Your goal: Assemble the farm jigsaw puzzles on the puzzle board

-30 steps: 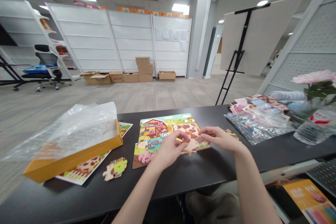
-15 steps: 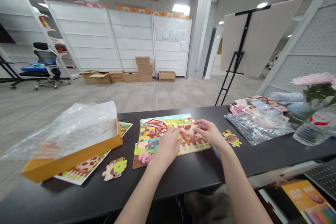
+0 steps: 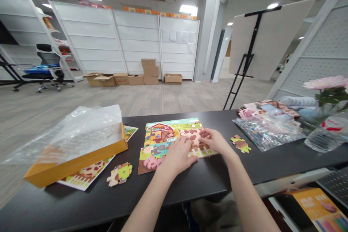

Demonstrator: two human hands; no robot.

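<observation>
A farm-scene jigsaw puzzle (image 3: 157, 136) lies on the black table, with a red barn, a spotted cow (image 3: 189, 135) and a pink pig. Its lower left section (image 3: 146, 163) sticks out past the rest. My left hand (image 3: 178, 154) rests flat over the middle and lower edge, fingers stretched and thumb spread to the right. At the right side, the bent fingers of my right hand (image 3: 214, 141) close on a puzzle piece by the cow; the hand partly hides it. Loose joined pieces lie at the left (image 3: 119, 174) and at the right (image 3: 240, 144).
An orange box (image 3: 81, 159) with clear plastic wrap (image 3: 78, 130) stands at the left, over a printed picture sheet (image 3: 84, 181). To the right are a plastic bag of small colourful bits (image 3: 258, 134), folded cloths (image 3: 280, 107) and a clear vase (image 3: 320, 137) with a pink flower.
My left hand has slid right and down, its thumb now spread away from the fingers. The fingers of my right hand have bent in and moved slightly down, and more of the cow shows.
</observation>
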